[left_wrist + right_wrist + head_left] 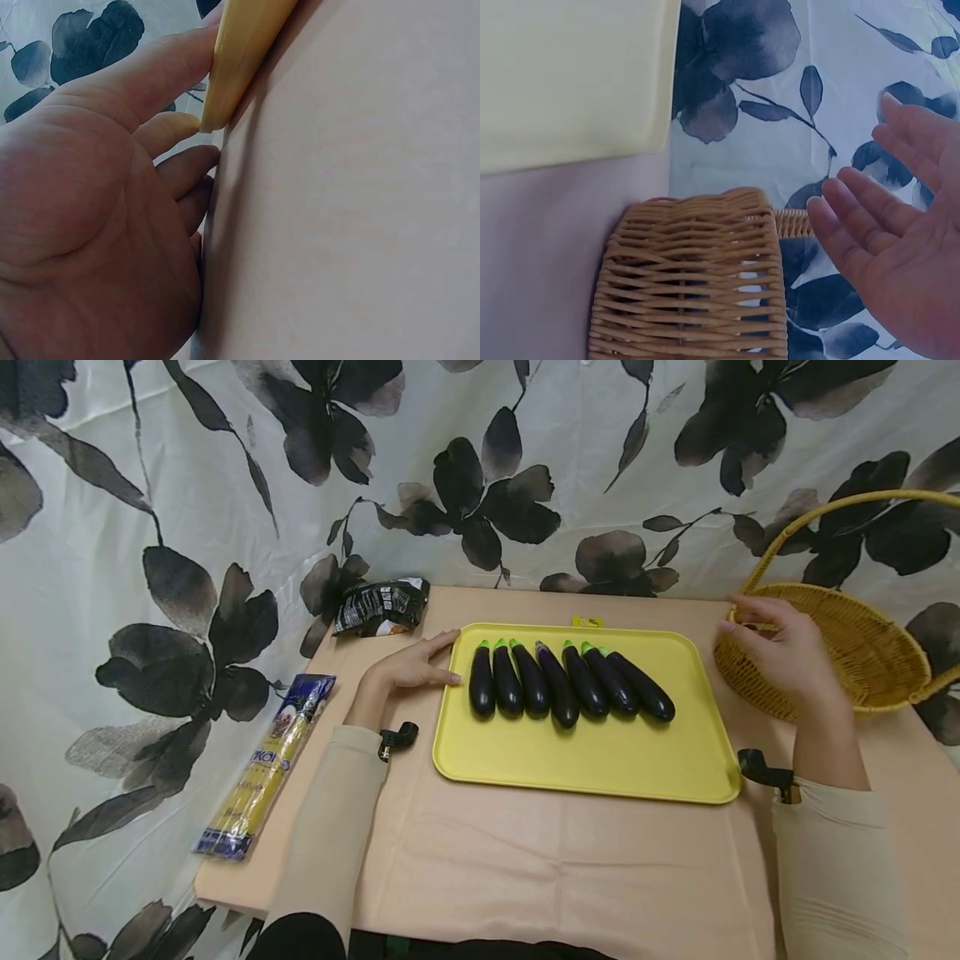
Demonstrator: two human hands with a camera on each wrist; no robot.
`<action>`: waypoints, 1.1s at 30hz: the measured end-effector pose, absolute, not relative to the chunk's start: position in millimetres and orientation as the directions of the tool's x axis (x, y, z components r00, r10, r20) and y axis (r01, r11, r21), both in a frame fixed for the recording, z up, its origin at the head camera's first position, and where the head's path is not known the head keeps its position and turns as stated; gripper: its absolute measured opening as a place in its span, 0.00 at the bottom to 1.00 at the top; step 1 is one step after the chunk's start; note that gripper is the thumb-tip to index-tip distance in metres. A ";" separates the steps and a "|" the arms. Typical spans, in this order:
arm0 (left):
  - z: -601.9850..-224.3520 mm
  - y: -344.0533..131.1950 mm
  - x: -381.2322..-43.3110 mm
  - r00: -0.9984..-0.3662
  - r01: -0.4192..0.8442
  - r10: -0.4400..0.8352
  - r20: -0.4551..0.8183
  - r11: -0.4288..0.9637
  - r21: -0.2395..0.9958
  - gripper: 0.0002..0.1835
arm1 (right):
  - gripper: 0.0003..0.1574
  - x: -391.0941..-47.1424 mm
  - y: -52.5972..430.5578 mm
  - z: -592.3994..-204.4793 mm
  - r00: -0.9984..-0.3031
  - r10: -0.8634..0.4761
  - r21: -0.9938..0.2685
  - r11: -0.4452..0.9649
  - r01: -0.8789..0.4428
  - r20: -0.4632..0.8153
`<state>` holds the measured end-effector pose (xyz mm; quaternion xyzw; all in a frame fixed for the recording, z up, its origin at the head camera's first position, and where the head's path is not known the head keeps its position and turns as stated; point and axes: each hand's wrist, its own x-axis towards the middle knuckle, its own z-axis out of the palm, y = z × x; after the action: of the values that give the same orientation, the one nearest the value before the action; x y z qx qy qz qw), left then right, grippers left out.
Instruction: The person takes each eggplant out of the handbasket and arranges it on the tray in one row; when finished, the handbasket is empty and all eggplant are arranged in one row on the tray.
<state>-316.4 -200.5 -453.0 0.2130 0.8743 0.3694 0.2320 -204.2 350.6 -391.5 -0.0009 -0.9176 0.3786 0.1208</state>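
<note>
Several dark eggplants [564, 685] lie in a row on a yellow tray [585, 768], green stem ends toward the back. My left hand [408, 667] rests at the tray's left edge, its thumb at the rim and its fingers loosely extended. In the left wrist view the thumb of that hand [82, 202] meets the tray's side [244, 56]. To the right of the tray, my right hand [787, 647] hovers by the near-left rim of a wicker basket [862, 652]. Its fingers are extended, and the right wrist view shows that hand [900, 240] beside the basket with a bare palm.
A long blue and yellow package [266, 768] lies along the table's left edge. A black bag [382, 607] sits at the back left corner, and a small yellow packet [587, 622] is behind the tray. Floral cloth [480, 510] hangs behind the table.
</note>
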 end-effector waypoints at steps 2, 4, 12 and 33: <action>-452.6 -201.3 -315.9 -0.803 0.200 0.543 -0.246 0.634 0.747 0.56 | 0.32 -203.8 352.0 -389.6 -0.972 0.116 -0.695 0.716 -0.062 0.206; -452.5 -201.6 -316.0 -0.803 0.196 0.542 -0.247 0.633 0.749 0.56 | 0.33 -203.4 354.0 -387.7 -0.973 0.144 -0.699 0.715 -0.024 0.181; -452.0 -201.0 -314.9 -0.802 0.196 0.545 -0.245 0.627 0.754 0.56 | 0.35 -206.4 373.5 -385.1 -0.979 0.168 -0.686 0.726 0.044 0.115; -453.7 -201.8 -314.2 -0.806 0.213 0.542 -0.237 0.640 0.738 0.56 | 0.49 -221.4 427.3 -421.7 -0.969 0.154 -0.701 0.669 0.247 -0.195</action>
<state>-314.2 -201.8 -453.7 0.2150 0.8771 0.3658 0.2249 -221.4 427.3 -421.7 -0.1098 -0.9115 0.3918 -0.0597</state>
